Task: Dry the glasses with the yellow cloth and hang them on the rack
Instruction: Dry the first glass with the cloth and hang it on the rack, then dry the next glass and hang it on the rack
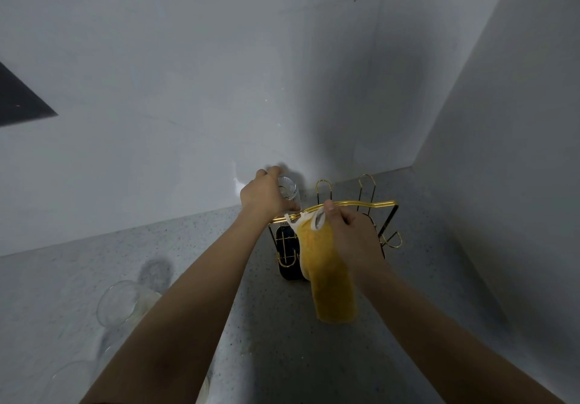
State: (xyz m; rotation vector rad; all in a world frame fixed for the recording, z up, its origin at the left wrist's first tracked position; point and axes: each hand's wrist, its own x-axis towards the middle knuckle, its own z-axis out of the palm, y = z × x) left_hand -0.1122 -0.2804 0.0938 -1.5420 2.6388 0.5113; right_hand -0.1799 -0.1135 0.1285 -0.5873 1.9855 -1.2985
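My left hand [265,195] grips a clear glass [289,188], bottom up, at the far left side of the gold wire rack [370,204]. Whether the glass rests on a prong is hidden by my hand. My right hand [351,234] holds the yellow cloth [329,275] just in front of the rack's top bar, and the cloth hangs down from my fingers with its white edging and loop at the top. Two more clear glasses [116,304] stand on the counter at the lower left, one [70,381] near the frame's bottom edge.
The rack stands on a black base [287,246] in the corner of a grey speckled counter [276,356]. Bare gold prongs [323,188] rise at its back and right. White walls [188,89] close in behind and on the right.
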